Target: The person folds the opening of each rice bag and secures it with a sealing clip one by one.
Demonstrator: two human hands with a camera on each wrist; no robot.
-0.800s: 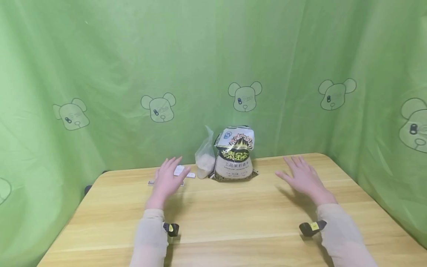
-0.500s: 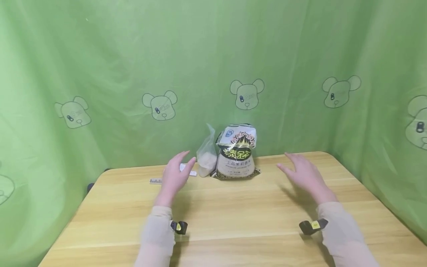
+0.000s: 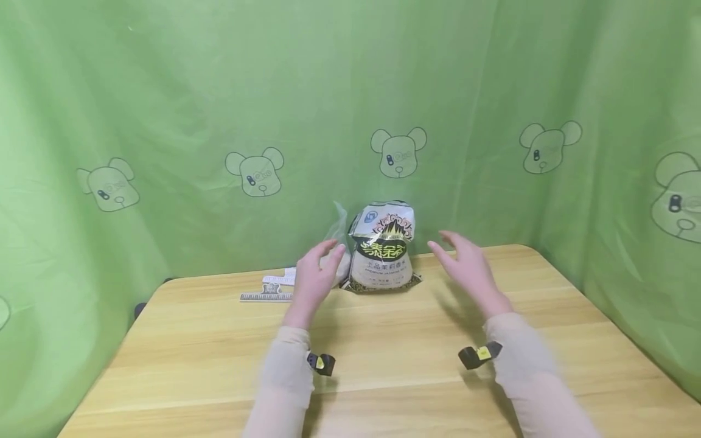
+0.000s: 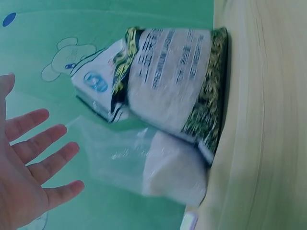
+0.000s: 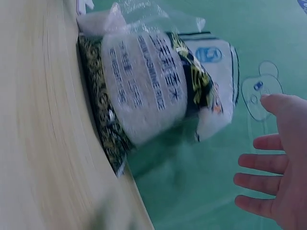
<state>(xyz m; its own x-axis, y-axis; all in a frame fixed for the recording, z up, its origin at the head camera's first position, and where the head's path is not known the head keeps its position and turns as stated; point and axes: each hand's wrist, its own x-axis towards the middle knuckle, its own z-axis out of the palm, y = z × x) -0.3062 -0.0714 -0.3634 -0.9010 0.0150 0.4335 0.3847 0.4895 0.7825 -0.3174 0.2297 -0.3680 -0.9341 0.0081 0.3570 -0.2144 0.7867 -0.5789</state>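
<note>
A bag of jasmine rice stands upright at the back of the table, its top folded over. To its left leans a clear plastic bag with something white inside; in the head view my left hand partly covers it. My left hand is in the air in front of the clear bag, fingers spread and holding nothing. On the other side of the rice bag, my right hand hovers with its fingers apart, also holding nothing. Both palms face the rice bag without touching it.
Left of my left hand lie a black-and-white piano-key clip and a white one behind it. A green curtain with bear-head prints hangs behind and beside the wooden table. Each wrist carries a black camera.
My left hand has moved right, uncovering the clips and covering part of the clear bag. My right hand has moved left, closer to the rice bag. The bags stay in place.
</note>
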